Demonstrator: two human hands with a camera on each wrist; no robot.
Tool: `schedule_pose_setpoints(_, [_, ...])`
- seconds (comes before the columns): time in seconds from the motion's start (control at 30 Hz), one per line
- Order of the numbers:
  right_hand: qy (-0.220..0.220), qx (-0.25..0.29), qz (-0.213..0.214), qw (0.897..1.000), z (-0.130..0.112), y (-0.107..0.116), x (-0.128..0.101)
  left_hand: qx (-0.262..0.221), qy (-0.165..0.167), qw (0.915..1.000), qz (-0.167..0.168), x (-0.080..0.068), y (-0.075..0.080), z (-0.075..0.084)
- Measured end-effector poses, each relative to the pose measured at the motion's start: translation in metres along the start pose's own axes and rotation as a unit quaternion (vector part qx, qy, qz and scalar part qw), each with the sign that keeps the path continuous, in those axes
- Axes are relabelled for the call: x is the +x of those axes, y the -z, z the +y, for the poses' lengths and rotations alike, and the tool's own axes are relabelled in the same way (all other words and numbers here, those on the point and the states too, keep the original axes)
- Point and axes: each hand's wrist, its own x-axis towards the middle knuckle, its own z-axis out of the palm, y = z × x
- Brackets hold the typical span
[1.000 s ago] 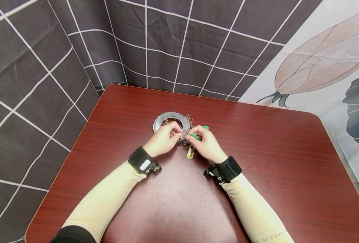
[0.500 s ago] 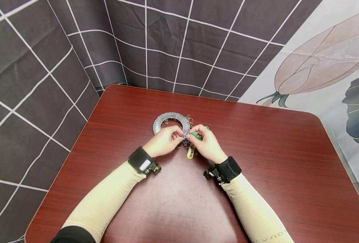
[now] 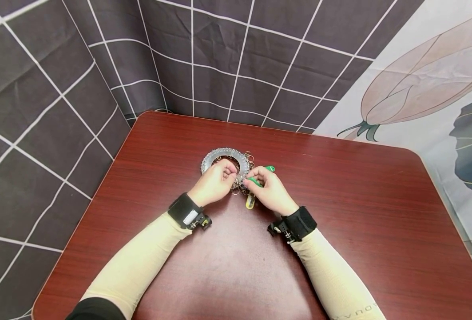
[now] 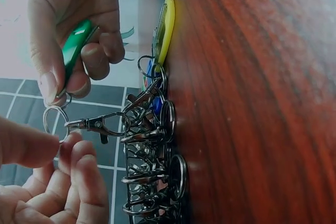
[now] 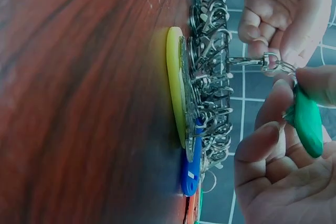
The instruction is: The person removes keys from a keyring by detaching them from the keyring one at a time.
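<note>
- I take the heap of key rings and clasps (image 3: 241, 184) as my landmark; it lies on the dark red tabletop (image 3: 339, 213), touching the near right edge of the grey toothed ring (image 3: 224, 156).
- My left hand (image 3: 216, 182) has its grip closed on a metal lobster clasp (image 4: 97, 124), thumb and curled fingertips pinching its swivel end just above the heap.
- My right hand (image 3: 269, 189) grips a green key tag (image 5: 308, 121) between thumb and forefinger, with the small split ring (image 4: 52, 118) of that tag meeting the clasp's eye.
- Compared with a second ago, my left hand has slid a little toward the toothed ring and my right hand has drawn in closer to the heap, so the two fingertips now all but touch over the clasp.
- I judge from this that the tag's ring and the clasp are being worked together or apart right at this joint; the wrist views do not show whether the ring is threaded through the eye.
- A yellow tag (image 5: 176, 85) lies flat on the tabletop under the heap, on its near side, and a blue tag (image 5: 190, 169) pokes out beside it.
- The clasp's hook end reaches back into the heap and seems caught among the other rings.
</note>
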Motion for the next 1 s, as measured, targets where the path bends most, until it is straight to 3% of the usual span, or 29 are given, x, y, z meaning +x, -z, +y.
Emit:
schedule_pose_setpoints(0.33, [0.003, -0.010, 0.004, 1.000, -0.0022, -0.0012, -0.0012, -0.010, -0.032, 0.9994, -0.004, -0.0009, -0.0006, 0.0004])
schedule_pose_setpoints(0.6, [0.004, -0.019, 0.013, 1.000, -0.0012, 0.0008, -0.0014, -0.036, -0.016, 0.9988, -0.029, 0.0004, -0.0011, -0.0025])
schedule_pose_setpoints(0.8, [-0.004, -0.022, -0.004, 1.000, -0.0025, -0.0010, -0.0025, -0.004, -0.031, 0.9995, -0.007, -0.0024, -0.0012, 0.0014])
schedule_pose_setpoints(1.0, [0.005, -0.031, 0.001, 1.000, -0.0045, -0.0006, -0.0024, -0.017, -0.044, 0.9988, 0.016, -0.0006, -0.0027, -0.0016])
